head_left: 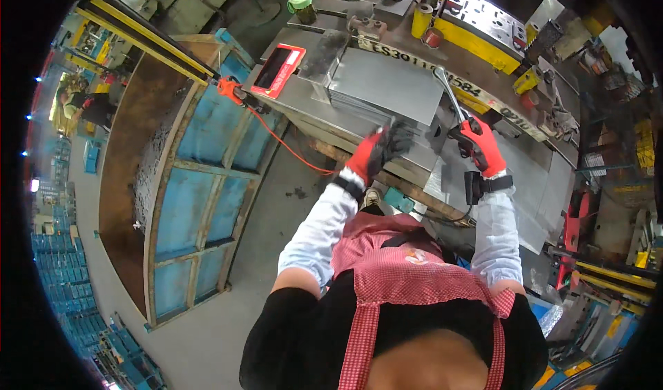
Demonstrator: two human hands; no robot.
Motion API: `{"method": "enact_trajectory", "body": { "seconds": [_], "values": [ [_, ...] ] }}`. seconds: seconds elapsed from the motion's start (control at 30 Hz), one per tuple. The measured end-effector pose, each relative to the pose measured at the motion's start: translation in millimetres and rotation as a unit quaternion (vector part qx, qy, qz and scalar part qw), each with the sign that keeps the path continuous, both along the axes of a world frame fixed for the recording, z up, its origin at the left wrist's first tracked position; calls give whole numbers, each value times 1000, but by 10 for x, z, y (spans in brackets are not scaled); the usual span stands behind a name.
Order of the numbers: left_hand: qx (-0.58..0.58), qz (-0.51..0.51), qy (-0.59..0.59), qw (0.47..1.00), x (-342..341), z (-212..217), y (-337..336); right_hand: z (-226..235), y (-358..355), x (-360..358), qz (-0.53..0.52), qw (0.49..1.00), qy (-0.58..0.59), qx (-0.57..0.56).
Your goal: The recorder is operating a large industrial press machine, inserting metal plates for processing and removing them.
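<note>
A stack of flat grey metal sheets (387, 83) lies on the press table in front of me. My left hand (390, 148), in a red and black glove, is at the near edge of the stack with its fingers stretched out; whether they touch the sheets I cannot tell. To the right of the stack, my right hand (480, 145), gloved alike, is closed round a long silver wrench-like tool (452, 96). The tool's rounded end points away from me, over the stack's right side. A black device is strapped on my right wrist.
Beyond the stack stands a die block (483, 34) with yellow sides. A red-framed dark panel (278, 70) and a green-lidded jar (301, 7) are on the left of the table. An orange-red object with a red hose (231, 90) hangs by a large blue bin (197, 210).
</note>
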State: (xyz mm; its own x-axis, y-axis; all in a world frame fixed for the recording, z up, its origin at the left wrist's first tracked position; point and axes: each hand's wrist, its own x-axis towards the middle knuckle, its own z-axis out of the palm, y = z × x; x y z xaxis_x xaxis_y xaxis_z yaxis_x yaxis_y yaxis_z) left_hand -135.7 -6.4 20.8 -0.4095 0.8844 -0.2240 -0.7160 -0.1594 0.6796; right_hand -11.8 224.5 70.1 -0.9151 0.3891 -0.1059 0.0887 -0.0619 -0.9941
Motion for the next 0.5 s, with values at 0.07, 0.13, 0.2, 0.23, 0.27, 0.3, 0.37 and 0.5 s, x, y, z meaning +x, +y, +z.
{"method": "enact_trajectory", "body": {
  "seconds": [0.07,0.13,0.2,0.23,0.27,0.3,0.37,0.5],
  "values": [
    [151,208,-99,961,-69,183,320,289,-130,32,-21,995,-80,56],
    [114,173,-165,964,-490,-269,381,443,-238,-7,2,989,-64,132],
    [-8,117,-147,982,-546,-347,480,405,-171,110,-18,986,-109,128],
    [-5,130,-135,982,-416,-283,421,326,-111,265,-25,987,-122,106],
    [-1,157,-120,980,-299,-199,259,283,-111,417,-23,987,-131,86],
    [4,185,-106,977,-185,-111,75,411,-180,560,29,987,-147,60],
    [-43,172,-49,983,-1,158,-169,529,-314,900,88,985,-141,41],
    [-146,92,292,941,-35,857,75,565,-408,1450,64,993,-75,-63]
  ]
}}
